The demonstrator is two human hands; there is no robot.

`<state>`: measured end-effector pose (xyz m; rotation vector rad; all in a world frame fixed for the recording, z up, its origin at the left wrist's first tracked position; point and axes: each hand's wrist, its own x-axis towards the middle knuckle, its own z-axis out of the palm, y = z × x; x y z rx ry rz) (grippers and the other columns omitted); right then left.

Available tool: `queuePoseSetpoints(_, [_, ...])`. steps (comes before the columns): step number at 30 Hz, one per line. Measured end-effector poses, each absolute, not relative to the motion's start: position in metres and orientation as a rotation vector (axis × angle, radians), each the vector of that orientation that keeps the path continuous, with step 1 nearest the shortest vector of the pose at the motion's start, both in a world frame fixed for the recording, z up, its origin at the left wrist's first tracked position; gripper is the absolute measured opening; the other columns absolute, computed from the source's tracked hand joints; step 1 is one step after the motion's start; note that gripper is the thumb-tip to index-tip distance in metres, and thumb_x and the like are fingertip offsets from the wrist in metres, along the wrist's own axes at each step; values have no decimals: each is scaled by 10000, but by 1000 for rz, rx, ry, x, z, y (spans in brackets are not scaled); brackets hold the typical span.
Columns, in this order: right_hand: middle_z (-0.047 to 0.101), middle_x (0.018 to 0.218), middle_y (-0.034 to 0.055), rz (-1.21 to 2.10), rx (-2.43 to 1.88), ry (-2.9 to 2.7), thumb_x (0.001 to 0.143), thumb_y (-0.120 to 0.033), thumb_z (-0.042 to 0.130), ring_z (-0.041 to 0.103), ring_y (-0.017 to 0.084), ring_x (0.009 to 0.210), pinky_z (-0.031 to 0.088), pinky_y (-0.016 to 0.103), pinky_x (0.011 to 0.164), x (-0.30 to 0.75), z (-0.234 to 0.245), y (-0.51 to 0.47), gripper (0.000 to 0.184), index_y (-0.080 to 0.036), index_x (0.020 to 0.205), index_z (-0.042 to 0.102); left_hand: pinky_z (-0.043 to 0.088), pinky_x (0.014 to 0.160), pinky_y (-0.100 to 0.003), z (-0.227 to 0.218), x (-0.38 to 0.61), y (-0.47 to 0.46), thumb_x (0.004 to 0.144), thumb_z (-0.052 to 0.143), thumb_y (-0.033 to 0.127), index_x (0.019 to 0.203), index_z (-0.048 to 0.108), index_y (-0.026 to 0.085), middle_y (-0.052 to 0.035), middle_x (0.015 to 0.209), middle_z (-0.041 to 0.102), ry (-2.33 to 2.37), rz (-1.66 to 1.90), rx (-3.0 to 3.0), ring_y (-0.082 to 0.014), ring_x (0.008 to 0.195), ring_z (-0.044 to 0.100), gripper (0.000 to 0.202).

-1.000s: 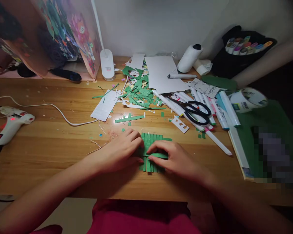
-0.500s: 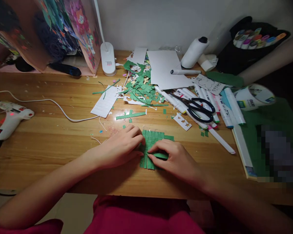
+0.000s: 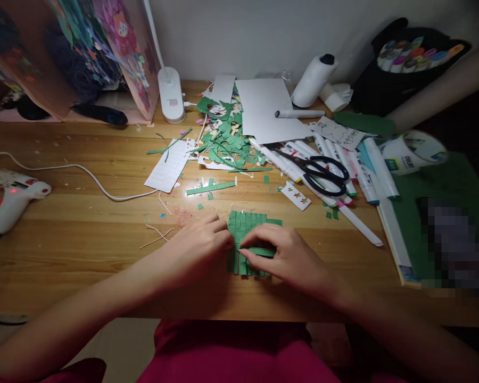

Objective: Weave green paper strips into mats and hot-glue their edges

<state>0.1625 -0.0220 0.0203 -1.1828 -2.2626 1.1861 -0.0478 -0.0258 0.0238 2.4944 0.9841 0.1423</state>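
A small mat of woven green paper strips [image 3: 246,222] lies near the front of the wooden table. At its right side, my right hand [image 3: 289,250] pinches a green paper strip [image 3: 261,251] between thumb and forefinger, and the strip crosses the mat's lower half. My left hand [image 3: 207,239] is closed at the mat's left edge, thumb and fingertips pressed together there. Its fingertips partly cover the edge, so I cannot see clearly what they grip. Another strip end [image 3: 274,222] sticks out at the mat's upper right.
Green paper scraps [image 3: 229,138] and a white sheet [image 3: 263,109] lie behind the mat. Black-handled scissors [image 3: 325,175] rest on several markers [image 3: 365,178] to the right. A glue gun [image 3: 14,199] with a lit red light lies far left, near a white cable [image 3: 91,178].
The whole view has shifted slightly. Both hands stay at the woven mat, the right still pinching the strip. My left fingers have closed together at the mat's left edge.
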Motion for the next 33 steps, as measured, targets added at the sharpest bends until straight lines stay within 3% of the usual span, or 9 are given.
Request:
queuePoseSetpoints(7, [652,896,38,1328,-934,-2243,914,-333,462,587,161,822,447,282,744,170,32,-15,213,-204,967,623,428,659,-321,28,-36,-40,919,465,322,822,588,117,-86,826,573,1137,74,2517,-199,776,472,258])
queuePoseSetpoints(10, [641,994,50,1382,-875,-2300,856,-350,572,600,175,903,465,291,797,171,32,-15,267,-205,1080,568,425,637,-313,24,-34,-40,925,427,238,789,584,120,-79,793,576,1177,120,2514,-181,723,463,239])
queuePoseSetpoints(14, [608,1073,64,1400,-915,-2262,734,-327,722,618,189,954,502,304,815,168,23,-20,611,-231,1235,386,418,619,-308,20,-35,-39,921,379,187,781,587,140,-68,767,572,1198,183,2520,-176,706,464,255])
queuePoseSetpoints(16, [581,1077,73,1299,-963,-2286,717,-272,730,606,197,965,505,324,830,166,16,-23,675,-231,1256,326,419,618,-296,20,-35,-39,909,389,175,753,580,149,-60,765,572,1231,196,2483,-168,710,472,248])
queuePoseSetpoints(19, [543,1082,78,1173,-994,-2357,711,-197,703,565,206,994,485,347,864,161,11,-27,622,-221,1213,336,419,618,-292,20,-35,-40,883,412,156,710,561,152,-52,759,571,1252,210,2464,-160,702,475,229])
queuePoseSetpoints(26, [548,974,40,1232,-1103,-2270,729,-95,613,556,177,903,488,317,806,154,12,-28,444,-219,1097,397,426,647,-318,20,-36,-40,882,415,155,696,568,148,-62,750,587,1239,194,2459,-181,716,485,242])
queuePoseSetpoints(33, [558,832,9,1201,-1187,-2136,787,-115,560,572,142,735,511,285,684,151,8,-24,269,-221,1010,454,416,622,-289,21,-36,-39,879,438,170,745,599,149,-49,747,613,1265,227,2439,-171,700,513,210])
